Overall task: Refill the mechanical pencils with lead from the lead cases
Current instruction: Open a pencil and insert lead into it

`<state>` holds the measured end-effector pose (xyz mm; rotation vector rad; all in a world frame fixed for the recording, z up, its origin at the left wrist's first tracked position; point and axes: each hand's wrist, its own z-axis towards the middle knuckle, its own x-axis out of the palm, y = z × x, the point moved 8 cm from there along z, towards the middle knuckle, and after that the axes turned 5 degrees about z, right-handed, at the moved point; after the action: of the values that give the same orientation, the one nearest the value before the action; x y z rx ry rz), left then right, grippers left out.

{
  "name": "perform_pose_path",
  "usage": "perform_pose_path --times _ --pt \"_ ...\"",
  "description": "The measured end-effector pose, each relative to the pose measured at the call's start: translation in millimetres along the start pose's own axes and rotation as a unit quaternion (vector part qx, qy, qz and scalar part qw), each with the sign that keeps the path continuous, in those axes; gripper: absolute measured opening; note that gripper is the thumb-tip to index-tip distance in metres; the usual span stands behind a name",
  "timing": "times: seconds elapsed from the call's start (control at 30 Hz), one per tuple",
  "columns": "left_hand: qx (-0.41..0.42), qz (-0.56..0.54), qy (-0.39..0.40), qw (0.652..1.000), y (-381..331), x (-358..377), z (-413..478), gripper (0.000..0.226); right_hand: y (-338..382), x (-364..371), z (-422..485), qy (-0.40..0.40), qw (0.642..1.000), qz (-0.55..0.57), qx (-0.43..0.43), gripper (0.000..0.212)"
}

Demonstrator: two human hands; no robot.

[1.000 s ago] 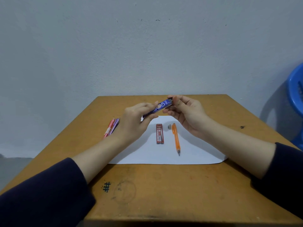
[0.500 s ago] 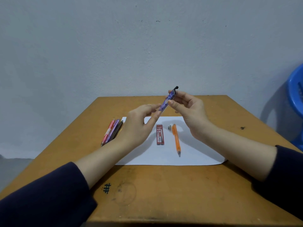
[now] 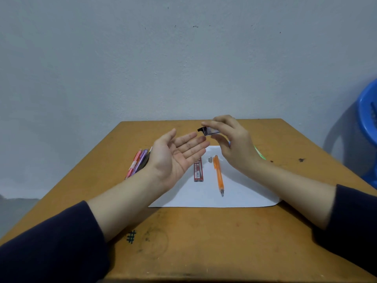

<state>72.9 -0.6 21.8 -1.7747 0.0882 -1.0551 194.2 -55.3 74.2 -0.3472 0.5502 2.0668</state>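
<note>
Centre frame: lead case (image 3: 208, 131) pinched in right hand (image 3: 234, 144), dark end tipped toward flat, upturned left hand (image 3: 175, 158) just below. Orange pencil (image 3: 218, 174) on white paper (image 3: 244, 193), lower centre. Likely fault: steep tilt spilling leads past the palm, snapping or scattering across table (image 3: 204, 242).

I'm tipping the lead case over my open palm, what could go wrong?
The lead case in the right hand opens above the left hand near its fingertips, so leads may spill past and snap on the table. The small grey piece beside the orange pencil lies loose and could be knocked away.
</note>
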Motion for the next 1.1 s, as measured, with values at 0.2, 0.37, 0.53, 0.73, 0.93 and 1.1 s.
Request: perform_pose_path --times 0.2,0.37,0.53,0.73,0.93,1.1 --pt "-0.009 -0.055 0.000 0.998 -5.1 -0.9 -1.9 0.054 7.0 0.9 -0.1 0.004 0.995 -0.056 -0.081 0.035" --pt "-0.014 -0.049 -0.006 0.999 -4.1 -2.6 -1.2 0.055 11.2 -1.2 0.1 -0.003 0.986 -0.102 -0.135 0.043" --pt "-0.022 -0.053 0.004 0.998 -3.5 -1.8 -0.8 0.056 15.0 -1.5 -2.1 -0.018 0.962 -0.186 -0.201 0.038" --pt "-0.026 -0.063 0.006 0.998 -4.8 -1.8 -0.1 0.057 16.0 -0.1 -2.0 -0.007 0.957 -0.202 -0.208 0.037" --pt "-0.027 -0.074 0.014 0.997 -5.7 -0.6 -0.7 0.058 11.3 0.0 -2.5 -0.003 0.964 -0.188 -0.188 0.032" --pt "-0.025 -0.067 0.012 0.997 -7.4 -1.0 -1.1 0.053 7.4 0.8 -2.6 0.005 0.974 -0.162 -0.157 0.028"
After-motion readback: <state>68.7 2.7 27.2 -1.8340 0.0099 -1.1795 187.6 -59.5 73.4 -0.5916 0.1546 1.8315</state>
